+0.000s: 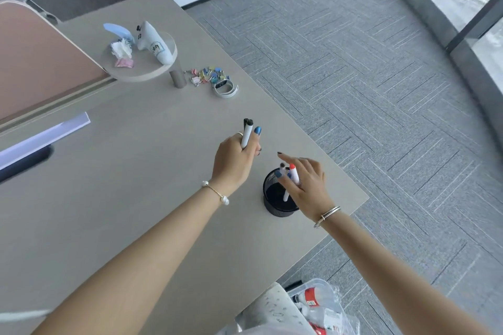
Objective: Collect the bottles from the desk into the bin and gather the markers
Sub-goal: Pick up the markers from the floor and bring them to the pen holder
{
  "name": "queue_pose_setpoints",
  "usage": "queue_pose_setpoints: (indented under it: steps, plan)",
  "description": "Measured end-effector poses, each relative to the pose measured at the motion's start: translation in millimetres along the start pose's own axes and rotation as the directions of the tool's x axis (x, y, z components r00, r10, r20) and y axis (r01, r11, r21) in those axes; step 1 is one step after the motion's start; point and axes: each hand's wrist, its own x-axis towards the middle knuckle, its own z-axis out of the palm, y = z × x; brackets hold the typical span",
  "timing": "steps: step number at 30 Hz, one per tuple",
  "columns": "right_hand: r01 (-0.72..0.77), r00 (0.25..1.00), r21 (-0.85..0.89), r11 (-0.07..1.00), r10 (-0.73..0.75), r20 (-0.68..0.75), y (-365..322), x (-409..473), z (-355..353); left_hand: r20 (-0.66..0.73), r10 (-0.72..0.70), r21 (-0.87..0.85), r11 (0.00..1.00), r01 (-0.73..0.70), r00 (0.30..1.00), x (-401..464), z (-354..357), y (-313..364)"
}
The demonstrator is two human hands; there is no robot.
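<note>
My left hand (235,162) is closed around two white markers with black caps (247,132), which stick up above the desk (136,171). My right hand (306,185) grips several markers (292,175), one with a red cap, directly over a black mesh pen cup (273,202) near the desk's right edge. Their lower ends reach down inside the cup. A clear plastic bin (326,304) on the floor at the lower right holds several plastic bottles with red labels (313,298).
On a round stand (141,68) at the back lie a white controller (153,42), tissue and a blue item. Coloured binder clips (208,76) and a white wristband (226,88) lie beside it. A white strip (46,139) lies at the left. Grey carpet spreads to the right.
</note>
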Motion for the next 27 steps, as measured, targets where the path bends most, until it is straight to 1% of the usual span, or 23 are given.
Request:
queue_pose_setpoints:
  steps: [3, 11, 17, 20, 24, 27]
  plan:
    - [-0.036, 0.999, 0.027, 0.999, 0.036, 0.009, 6, -2, 5, 0.003, 0.006, -0.017, 1.000, -0.006, 1.000, 2, 1, -2]
    - [-0.086, 0.994, 0.131, 0.988, 0.093, -0.054, 8, -18, -3, 0.022, 0.050, -0.018, 0.999, -0.050, 0.999, -7, 1, -5]
    - [-0.121, 0.985, 0.117, 0.986, 0.134, -0.111, 27, -41, -22, 0.035, 0.065, -0.090, 0.994, -0.061, 0.997, -23, 6, -10]
    - [-0.141, 0.980, 0.124, 0.982, 0.156, -0.124, 30, -49, -28, 0.064, 0.109, -0.130, 0.986, -0.100, 0.992, -25, 19, -13]
    - [-0.167, 0.979, 0.108, 0.980, 0.178, -0.103, 32, -54, -30, 0.061, 0.172, -0.044, 0.985, -0.169, 0.983, -28, 44, -15]
    - [-0.173, 0.980, 0.076, 0.982, 0.179, -0.083, 34, -58, -33, 0.085, 0.213, 0.078, 0.972, -0.219, 0.973, -35, 58, -19]
